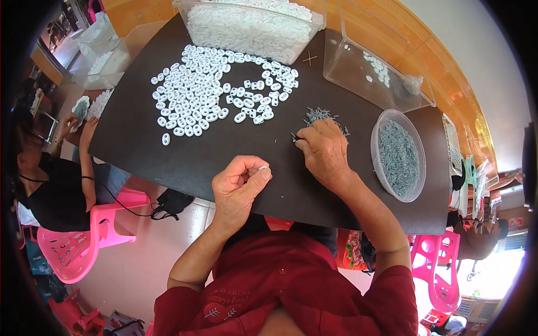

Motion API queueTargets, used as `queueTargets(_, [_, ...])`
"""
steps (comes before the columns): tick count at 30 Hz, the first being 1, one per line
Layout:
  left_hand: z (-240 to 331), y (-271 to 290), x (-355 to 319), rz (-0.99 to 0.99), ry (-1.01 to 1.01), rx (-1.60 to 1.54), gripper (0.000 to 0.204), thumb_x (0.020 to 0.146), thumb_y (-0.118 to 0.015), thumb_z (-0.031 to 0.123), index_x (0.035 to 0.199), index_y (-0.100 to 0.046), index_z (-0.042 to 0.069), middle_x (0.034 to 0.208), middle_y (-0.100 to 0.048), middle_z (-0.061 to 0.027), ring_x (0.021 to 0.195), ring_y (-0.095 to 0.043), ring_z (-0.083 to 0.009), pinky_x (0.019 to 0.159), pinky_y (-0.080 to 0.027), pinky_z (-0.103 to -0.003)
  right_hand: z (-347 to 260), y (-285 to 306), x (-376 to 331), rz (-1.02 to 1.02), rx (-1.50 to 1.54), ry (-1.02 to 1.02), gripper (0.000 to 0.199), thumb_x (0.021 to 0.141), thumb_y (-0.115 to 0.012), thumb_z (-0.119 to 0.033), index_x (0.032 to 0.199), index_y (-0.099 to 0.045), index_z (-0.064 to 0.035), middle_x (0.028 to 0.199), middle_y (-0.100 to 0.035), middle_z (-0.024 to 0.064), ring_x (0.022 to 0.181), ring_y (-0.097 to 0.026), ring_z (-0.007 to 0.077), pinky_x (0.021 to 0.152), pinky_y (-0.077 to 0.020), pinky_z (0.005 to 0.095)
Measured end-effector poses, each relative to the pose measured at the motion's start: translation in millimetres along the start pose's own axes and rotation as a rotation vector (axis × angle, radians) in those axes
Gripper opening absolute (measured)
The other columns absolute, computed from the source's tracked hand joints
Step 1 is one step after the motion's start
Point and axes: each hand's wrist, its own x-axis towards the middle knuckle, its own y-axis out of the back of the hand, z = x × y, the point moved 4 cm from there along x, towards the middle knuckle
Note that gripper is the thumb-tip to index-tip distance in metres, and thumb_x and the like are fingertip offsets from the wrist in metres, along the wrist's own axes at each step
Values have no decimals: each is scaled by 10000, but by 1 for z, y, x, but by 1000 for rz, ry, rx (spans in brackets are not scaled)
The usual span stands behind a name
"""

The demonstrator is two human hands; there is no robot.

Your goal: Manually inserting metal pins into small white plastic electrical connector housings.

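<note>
Because the small white piece (263, 167) in the head view looks like moulded plastic, it should handle as light, stiff and rather smooth, more likely to slip or flip from the fingertips than to break. It sits at the tip of the left hand (238, 187), above the near part of the dark bench (302, 196), mostly covered by the fingers. It seems to match the oval two-hole pieces (188, 92) spread farther off, many lying flat with their holes up. A pinch across the long edges, leaving the holes uncovered, would probably hold one best. The grey screws (320, 114) heaped on the bench appear thin and hard; they are likely to roll or snag on one another, so one is best picked up near its head.

The left hand has its thumb and forefinger pressed together on the white piece, with the other fingers curled toward the palm. The right hand (325, 147) rests palm down at the near side of the screw heap, fingers bunched and thumb close to the forefinger; whether it grips a screw I cannot tell. To its right stands a round clear tub (375, 151) of similar screws.
</note>
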Motion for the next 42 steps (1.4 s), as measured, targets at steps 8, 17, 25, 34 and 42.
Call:
queueTargets(8, [-1, 0, 0, 7, -15, 12, 109, 881, -622, 25, 971, -592, -30, 818, -582, 6, 711, -508, -28, 634, -420, -167, -4, -5, 4, 17, 49, 68, 123, 675, -671, 4, 676, -558, -46, 674, -525, 85, 674, -514, 281, 596, -417, 393])
queueTargets(17, [-1, 1, -1, 38, -10, 0, 112, 851, -657, 40, 930, -614, -27, 808, -627, -51, 702, -581, -84, 602, -445, -191, -13, 17, -3, 16, 227, 10, 137, 701, -644, 53, 733, -543, -34, 681, -534, 74, 647, -549, 234, 601, -452, 323])
queueTargets(25, [5, 0, 0, 46, 64, -13, 157, 863, -659, 99, 954, -638, -27, 810, -642, -54, 709, -580, -81, 621, -446, -196, -38, 29, -14, -236, 776, -318, 119, 767, -676, 6, 860, -609, -26, 772, -584, 12, 695, -532, 80, 657, -447, 237])
queueTargets(34, [5, -10, -9, -52, 92, -24, 132, 897, -621, 77, 976, -625, -28, 824, -590, 7, 742, -502, -44, 676, -420, -178, -46, 28, -17, -248, 767, -292, 130, 749, -695, 2, 855, -625, -27, 771, -577, 12, 680, -514, 83, 627, -431, 240])
queueTargets(42, [0, -8, -12, -40, 67, 123, 110, 895, -619, 74, 934, -627, -28, 803, -564, 8, 728, -490, -52, 661, -414, -189, -47, 30, -17, -261, 675, -265, 148, 733, -711, 2, 847, -622, -32, 769, -581, 19, 676, -526, 94, 623, -438, 245])
